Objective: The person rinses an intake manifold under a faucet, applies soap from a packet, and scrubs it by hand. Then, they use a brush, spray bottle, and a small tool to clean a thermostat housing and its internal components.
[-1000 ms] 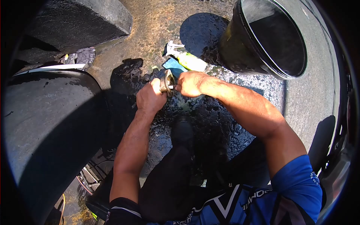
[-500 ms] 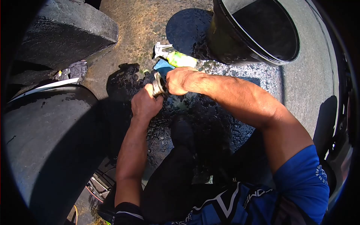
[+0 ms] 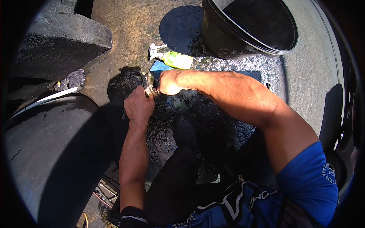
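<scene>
A ring-shaped metal part [image 3: 149,85] sits between my two hands, over the wet ground. My left hand [image 3: 139,104] is closed around its near left side, the thumb pressed along it. On the other side, my right hand [image 3: 170,81] is curled into a fist against the ring's opening; whatever its fingers hold is hidden. Just beyond my right hand lies a blue cloth [image 3: 159,67]. A spray bottle [image 3: 177,60] with yellow-green liquid and a white trigger head rests on its side by the cloth.
A large black bucket [image 3: 243,38] stands at the far right. A concrete block [image 3: 72,41] rises at the upper left, with a crumpled dark wrapper [image 3: 75,79] near its foot. A big dark rounded object [image 3: 49,129] fills the left side. My shoe [image 3: 185,133] is planted on the wet ground.
Both hands and the metal part have shifted slightly left in view, as has the surrounding scene. The ring appears turned a little, and both hands stay closed at it.
</scene>
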Action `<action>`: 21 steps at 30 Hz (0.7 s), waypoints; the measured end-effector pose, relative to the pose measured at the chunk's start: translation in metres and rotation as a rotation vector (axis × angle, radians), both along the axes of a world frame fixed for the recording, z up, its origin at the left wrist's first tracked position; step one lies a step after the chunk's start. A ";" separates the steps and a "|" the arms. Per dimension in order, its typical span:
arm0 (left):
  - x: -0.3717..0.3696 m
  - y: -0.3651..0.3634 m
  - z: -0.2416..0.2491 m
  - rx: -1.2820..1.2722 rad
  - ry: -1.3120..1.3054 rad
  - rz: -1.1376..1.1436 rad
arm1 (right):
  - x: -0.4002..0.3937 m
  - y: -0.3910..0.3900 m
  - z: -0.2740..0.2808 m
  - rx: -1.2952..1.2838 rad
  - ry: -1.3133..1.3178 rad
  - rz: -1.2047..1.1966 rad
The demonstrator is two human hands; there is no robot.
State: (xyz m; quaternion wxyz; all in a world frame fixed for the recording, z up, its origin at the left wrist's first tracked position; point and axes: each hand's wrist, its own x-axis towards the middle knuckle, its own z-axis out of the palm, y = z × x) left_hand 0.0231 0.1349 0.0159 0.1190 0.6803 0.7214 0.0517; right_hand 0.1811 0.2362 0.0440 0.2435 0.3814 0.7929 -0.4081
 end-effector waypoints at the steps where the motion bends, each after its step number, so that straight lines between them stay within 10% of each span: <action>1: 0.003 0.002 0.003 -0.074 -0.036 0.049 | -0.001 0.004 -0.004 0.078 0.010 0.107; 3: 0.016 0.005 0.012 -0.227 -0.111 0.148 | -0.001 0.012 0.026 0.379 -0.070 0.253; 6: 0.002 -0.003 -0.023 -0.199 -0.941 0.263 | 0.003 0.010 0.039 0.618 0.146 0.352; 10: 0.007 0.002 -0.003 -0.208 -0.568 0.211 | 0.007 0.005 0.024 0.645 0.043 0.393; 17: 0.002 0.005 0.008 -0.045 -0.020 0.058 | 0.007 -0.006 -0.009 -0.059 0.144 -0.190; 21: 0.013 0.005 0.008 -0.207 -0.269 0.231 | 0.014 -0.004 0.017 0.669 0.046 0.308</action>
